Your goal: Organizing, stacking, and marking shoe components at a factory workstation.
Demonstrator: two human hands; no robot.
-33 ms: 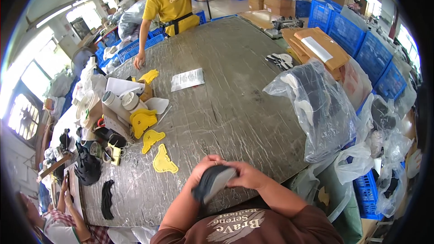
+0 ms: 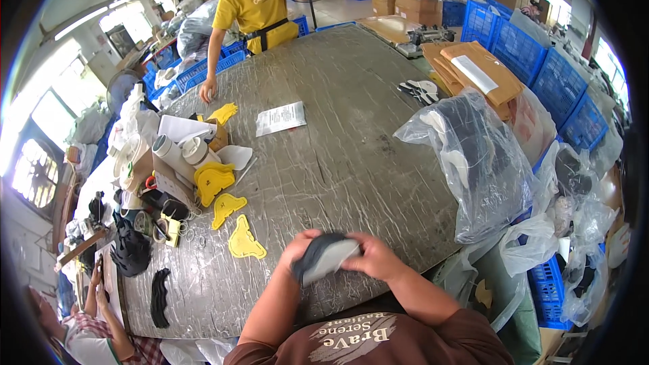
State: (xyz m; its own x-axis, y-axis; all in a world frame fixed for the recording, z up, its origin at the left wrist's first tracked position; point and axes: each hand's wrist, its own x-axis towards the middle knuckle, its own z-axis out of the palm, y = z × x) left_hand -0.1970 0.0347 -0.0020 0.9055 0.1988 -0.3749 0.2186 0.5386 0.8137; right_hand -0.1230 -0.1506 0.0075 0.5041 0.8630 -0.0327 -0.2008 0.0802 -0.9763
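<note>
Grey-and-black fabric bundle: half-closed left hand and right hand grip its ends above the worktable, seemingly for steadiness.

Pale lettering on brown shirt; small print, seemingly illegible, on white sheet, yellow shirt

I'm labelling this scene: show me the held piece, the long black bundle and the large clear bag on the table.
Held piece (image 2: 329,259): head view, on its grey side.
Long black bundle (image 2: 159,297): head view, halfway along it.
Large clear bag (image 2: 488,169): head view, on its middle.
</note>
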